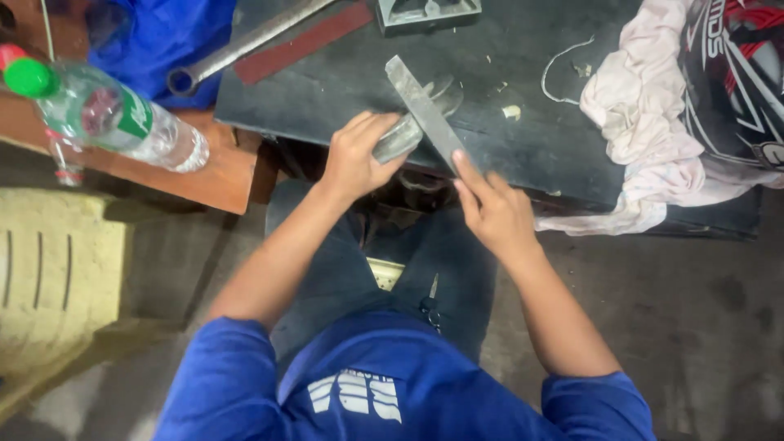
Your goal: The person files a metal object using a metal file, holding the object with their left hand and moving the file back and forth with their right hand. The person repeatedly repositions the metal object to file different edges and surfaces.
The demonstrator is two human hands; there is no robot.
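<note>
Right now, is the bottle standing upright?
No, the bottle lies on its side on the wooden bench, green cap pointing left.

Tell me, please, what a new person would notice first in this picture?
At the centre, the left hand grips a grey metal piece on the edge of the dark workbench, while the right hand holds a flat file across it. A plastic bottle with a green cap lies at upper left, and a pale rag at upper right.
</note>
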